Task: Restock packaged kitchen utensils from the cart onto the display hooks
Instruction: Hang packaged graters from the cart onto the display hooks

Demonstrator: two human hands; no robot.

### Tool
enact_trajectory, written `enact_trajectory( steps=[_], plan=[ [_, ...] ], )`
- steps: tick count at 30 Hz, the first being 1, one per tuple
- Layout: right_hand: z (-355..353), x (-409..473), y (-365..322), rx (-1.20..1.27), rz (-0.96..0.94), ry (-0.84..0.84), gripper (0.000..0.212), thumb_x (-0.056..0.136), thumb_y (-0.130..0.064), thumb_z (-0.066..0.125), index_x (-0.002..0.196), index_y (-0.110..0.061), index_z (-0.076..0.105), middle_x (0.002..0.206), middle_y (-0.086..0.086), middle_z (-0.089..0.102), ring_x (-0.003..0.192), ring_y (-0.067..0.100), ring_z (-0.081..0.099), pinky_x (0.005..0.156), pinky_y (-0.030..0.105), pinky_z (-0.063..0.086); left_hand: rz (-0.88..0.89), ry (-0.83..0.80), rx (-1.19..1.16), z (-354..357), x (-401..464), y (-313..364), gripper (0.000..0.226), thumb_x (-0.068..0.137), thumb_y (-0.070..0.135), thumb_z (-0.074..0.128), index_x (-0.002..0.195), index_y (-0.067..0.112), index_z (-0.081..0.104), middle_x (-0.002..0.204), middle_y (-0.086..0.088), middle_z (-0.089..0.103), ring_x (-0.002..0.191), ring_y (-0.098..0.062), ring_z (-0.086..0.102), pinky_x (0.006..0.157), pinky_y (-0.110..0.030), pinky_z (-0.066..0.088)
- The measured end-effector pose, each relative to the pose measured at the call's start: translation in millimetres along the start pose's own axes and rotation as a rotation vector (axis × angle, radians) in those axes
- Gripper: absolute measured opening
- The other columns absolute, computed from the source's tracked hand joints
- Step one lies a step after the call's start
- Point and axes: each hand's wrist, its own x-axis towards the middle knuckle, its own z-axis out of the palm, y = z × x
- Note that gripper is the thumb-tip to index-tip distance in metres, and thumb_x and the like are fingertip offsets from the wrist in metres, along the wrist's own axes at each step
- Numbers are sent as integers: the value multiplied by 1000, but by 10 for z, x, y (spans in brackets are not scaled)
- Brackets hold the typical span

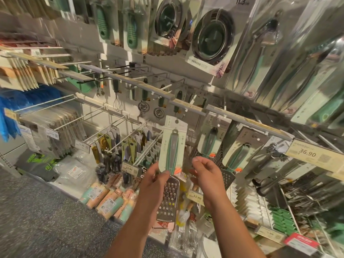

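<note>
Below the grey price rail (186, 101), among crowded hooks, little free room. Packaged grater (172, 164) upright between both hands, card top near rail. Left hand (154, 180) pinching its lower edge; right hand (205, 173) just beside, fingers loosely curled, holding nothing.

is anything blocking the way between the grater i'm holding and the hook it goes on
Nothing visible blocks it. The left hand holds the packaged grater up in open air, its hang hole just below the hook rail. Hung graters sit off to its right.
</note>
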Motion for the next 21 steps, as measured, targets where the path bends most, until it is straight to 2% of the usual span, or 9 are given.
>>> enact_trajectory(
  steps=[2, 4, 6, 8, 11, 14, 16, 18, 21],
  plan=[
    [65, -58, -26, -25, -22, -83, 19, 99, -29, 68, 112, -16, 70, 96, 2, 76, 88, 20, 71, 82, 38, 57, -2, -15, 33, 13, -2, -12, 31, 101, 31, 64, 130, 42, 60, 117, 16, 66, 99, 6, 56, 85, -30, 41],
    [119, -109, -68, -53, -56, -153, 20, 99, -30, 68, 109, -13, 70, 85, 0, 74, 77, 17, 68, 73, 33, 57, 17, -30, 71, 20, -15, -19, 33, 101, 30, 65, 133, 37, 62, 108, 14, 72, 93, 1, 64, 77, -24, 46],
    [156, -147, -101, -62, -112, -161, 17, 99, -28, 68, 105, -12, 70, 79, 11, 69, 71, 17, 63, 67, 30, 55, 39, -64, 97, 13, -29, -36, 31, 100, 28, 65, 130, 36, 65, 103, 17, 76, 95, 1, 69, 81, -22, 48],
    [165, -163, -112, -69, -152, -140, 13, 99, -25, 69, 103, -13, 70, 85, 19, 70, 71, 19, 63, 65, 33, 53, 41, -104, 143, 4, -28, -51, 34, 100, 31, 66, 133, 36, 63, 106, 10, 78, 102, -7, 71, 89, -30, 51],
    [152, -191, -97, -48, -196, -113, 9, 100, -18, 67, 105, -11, 70, 75, 7, 69, 64, 12, 61, 59, 28, 51, 32, -124, 191, -6, 2, -58, 34, 99, 31, 67, 133, 35, 63, 106, 4, 79, 106, -13, 72, 96, -36, 52],
    [116, -223, -65, -57, -243, -86, 5, 100, -16, 66, 103, -15, 69, 82, 8, 73, 68, 13, 63, 63, 30, 52, 25, -144, 211, 6, 30, -83, 33, 99, 31, 68, 131, 37, 66, 110, 8, 78, 111, -10, 70, 105, -38, 49],
    [92, -239, -36, -41, -256, -56, 4, 100, -15, 65, 102, -15, 69, 85, 2, 75, 71, 12, 66, 65, 30, 54, 15, -124, 216, 22, 42, -97, 29, 98, 31, 69, 126, 39, 68, 108, 8, 78, 108, -11, 70, 99, -35, 51],
    [67, -242, -15, -15, -256, -14, 5, 100, -14, 65, 104, -15, 68, 91, 3, 77, 79, 16, 70, 73, 37, 57, 8, -98, 226, 28, 57, -109, 24, 98, 31, 70, 118, 44, 69, 108, 0, 77, 105, -19, 71, 97, -39, 54],
    [4, -228, 5, 19, -263, 57, 7, 101, -15, 64, 106, -16, 68, 95, 4, 77, 86, 23, 72, 81, 48, 57, 12, -142, 243, 34, 57, -108, 21, 99, 36, 68, 110, 53, 70, 111, -17, 74, 107, -37, 70, 102, -55, 54]
  ],
)
